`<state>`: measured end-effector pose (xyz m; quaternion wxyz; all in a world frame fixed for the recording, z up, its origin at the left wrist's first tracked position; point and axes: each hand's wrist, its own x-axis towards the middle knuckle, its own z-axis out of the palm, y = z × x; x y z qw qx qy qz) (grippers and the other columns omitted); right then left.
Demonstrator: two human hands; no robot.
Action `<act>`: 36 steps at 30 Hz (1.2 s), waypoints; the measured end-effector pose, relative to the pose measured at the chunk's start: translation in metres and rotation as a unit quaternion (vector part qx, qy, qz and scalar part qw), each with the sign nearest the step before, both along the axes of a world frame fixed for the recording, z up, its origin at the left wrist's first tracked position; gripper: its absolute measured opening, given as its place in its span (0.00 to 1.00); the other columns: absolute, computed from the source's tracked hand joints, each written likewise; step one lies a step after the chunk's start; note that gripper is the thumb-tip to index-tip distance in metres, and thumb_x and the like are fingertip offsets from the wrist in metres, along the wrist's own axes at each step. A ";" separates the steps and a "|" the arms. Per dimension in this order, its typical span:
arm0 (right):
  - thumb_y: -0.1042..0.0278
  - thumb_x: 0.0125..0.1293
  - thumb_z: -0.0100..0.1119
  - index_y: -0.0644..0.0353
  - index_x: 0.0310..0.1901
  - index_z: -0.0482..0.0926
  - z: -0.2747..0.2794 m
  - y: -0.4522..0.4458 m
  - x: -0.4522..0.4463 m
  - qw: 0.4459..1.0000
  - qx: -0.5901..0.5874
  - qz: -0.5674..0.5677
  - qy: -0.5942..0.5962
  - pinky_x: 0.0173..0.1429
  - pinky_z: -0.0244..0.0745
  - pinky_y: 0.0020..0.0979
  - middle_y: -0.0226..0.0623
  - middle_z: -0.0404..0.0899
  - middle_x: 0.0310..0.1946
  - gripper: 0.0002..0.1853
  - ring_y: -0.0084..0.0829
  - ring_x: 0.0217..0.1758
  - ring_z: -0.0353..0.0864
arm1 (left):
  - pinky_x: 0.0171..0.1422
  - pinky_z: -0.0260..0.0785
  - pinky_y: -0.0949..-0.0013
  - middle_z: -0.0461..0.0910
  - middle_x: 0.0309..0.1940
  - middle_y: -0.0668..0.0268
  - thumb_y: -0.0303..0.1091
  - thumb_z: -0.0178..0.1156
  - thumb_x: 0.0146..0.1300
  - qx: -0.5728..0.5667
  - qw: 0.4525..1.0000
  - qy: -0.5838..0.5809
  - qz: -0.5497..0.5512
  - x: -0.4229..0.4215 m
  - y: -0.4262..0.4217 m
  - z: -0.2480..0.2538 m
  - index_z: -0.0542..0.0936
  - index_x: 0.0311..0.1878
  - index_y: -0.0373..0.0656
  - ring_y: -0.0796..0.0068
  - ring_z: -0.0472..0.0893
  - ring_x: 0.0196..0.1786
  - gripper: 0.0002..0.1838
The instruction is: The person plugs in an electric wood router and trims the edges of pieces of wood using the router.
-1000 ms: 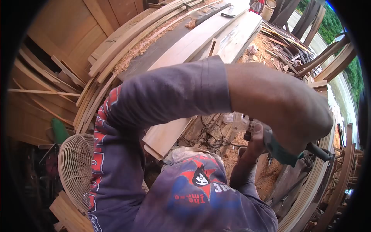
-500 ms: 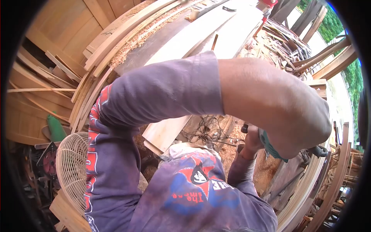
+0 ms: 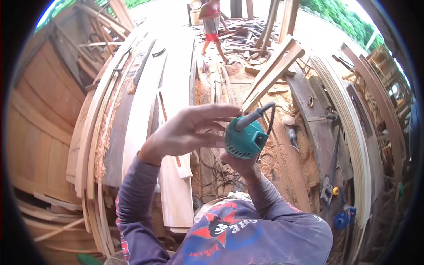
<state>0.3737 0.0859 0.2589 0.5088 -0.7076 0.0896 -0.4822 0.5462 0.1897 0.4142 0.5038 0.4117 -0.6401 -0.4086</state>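
A teal corded power tool (image 3: 245, 141) with vent slots and a grey cord sleeve is held up in front of my chest. My right hand (image 3: 240, 161) grips it from below, its fingers partly hidden behind the housing. My left hand (image 3: 190, 130) is beside the tool's left side, fingers stretched out and apart. The fingertips reach the tool's edge; whether they touch it I cannot tell. The tool's working end is hidden from view.
Long pale boards (image 3: 176, 88) lie to the left, with a shorter board (image 3: 176, 198) nearer me. At right are a handsaw (image 3: 327, 190), a blue tool (image 3: 344, 217) and stacked strips (image 3: 349, 119). Sawdust and tangled cords cover the ground. Another person (image 3: 212, 26) walks at the back.
My left arm, stretched across the view to the right before, has drawn back left, and its hand now shows. The tool has come into plainer sight, and the view has turned.
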 end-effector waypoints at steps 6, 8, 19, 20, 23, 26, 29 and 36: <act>0.69 0.48 0.85 0.67 0.65 0.74 0.002 -0.001 -0.012 1.000 0.028 -0.013 0.004 0.54 0.85 0.34 0.45 0.85 0.54 0.42 0.35 0.54 0.88 | 0.71 0.76 0.56 0.83 0.58 0.56 0.33 0.81 0.56 0.072 0.979 -0.153 0.114 -0.033 -0.004 0.024 0.75 0.70 0.35 0.64 0.82 0.63 0.39; 0.69 0.49 0.85 0.66 0.66 0.73 0.018 -0.001 -0.020 1.000 0.017 -0.001 0.017 0.55 0.85 0.35 0.45 0.84 0.55 0.42 0.35 0.56 0.87 | 0.72 0.74 0.55 0.77 0.63 0.50 0.38 0.82 0.55 0.019 0.969 -0.200 0.147 -0.056 -0.002 0.023 0.69 0.73 0.36 0.55 0.80 0.66 0.46; 0.66 0.53 0.85 0.63 0.64 0.77 0.065 0.024 -0.057 0.882 0.335 0.322 -0.077 0.60 0.81 0.33 0.41 0.84 0.56 0.38 0.32 0.62 0.84 | 0.65 0.76 0.55 0.78 0.58 0.48 0.35 0.82 0.47 -0.136 0.949 -0.183 0.220 -0.096 0.007 0.012 0.67 0.71 0.36 0.54 0.81 0.61 0.48; 0.66 0.53 0.85 0.63 0.64 0.77 0.068 0.021 -0.062 0.858 0.336 0.383 -0.065 0.60 0.81 0.32 0.40 0.84 0.56 0.37 0.31 0.62 0.83 | 0.63 0.77 0.57 0.80 0.56 0.51 0.36 0.83 0.43 -0.144 0.955 -0.171 0.193 -0.095 0.012 0.022 0.68 0.70 0.34 0.59 0.83 0.58 0.50; 0.66 0.55 0.83 0.60 0.68 0.73 0.057 -0.004 -0.052 0.764 0.120 0.631 0.068 0.67 0.78 0.31 0.37 0.81 0.60 0.40 0.30 0.66 0.80 | 0.60 0.77 0.64 0.84 0.48 0.50 0.38 0.82 0.34 -0.104 0.992 -0.012 0.075 -0.095 0.012 0.018 0.64 0.71 0.25 0.64 0.86 0.52 0.58; 0.66 0.54 0.84 0.59 0.69 0.73 0.041 0.006 -0.050 0.775 0.068 0.627 0.036 0.69 0.76 0.31 0.35 0.80 0.62 0.41 0.30 0.67 0.79 | 0.64 0.75 0.62 0.83 0.52 0.52 0.35 0.81 0.45 -0.087 0.996 0.024 0.012 -0.102 0.016 0.022 0.58 0.77 0.29 0.65 0.84 0.56 0.58; 0.65 0.54 0.83 0.57 0.69 0.72 -0.005 0.025 -0.054 0.848 0.203 0.482 0.083 0.71 0.74 0.32 0.34 0.80 0.62 0.41 0.29 0.68 0.78 | 0.62 0.76 0.64 0.83 0.50 0.52 0.35 0.81 0.44 -0.072 0.997 0.007 -0.017 -0.100 0.006 0.020 0.56 0.78 0.30 0.65 0.85 0.54 0.60; 0.66 0.57 0.82 0.58 0.70 0.70 0.009 0.010 -0.045 0.955 0.235 0.182 -0.008 0.70 0.77 0.33 0.36 0.80 0.61 0.40 0.30 0.66 0.80 | 0.58 0.79 0.59 0.82 0.52 0.50 0.33 0.80 0.43 -0.155 0.962 -0.206 0.087 -0.112 -0.005 0.023 0.60 0.77 0.33 0.56 0.86 0.53 0.57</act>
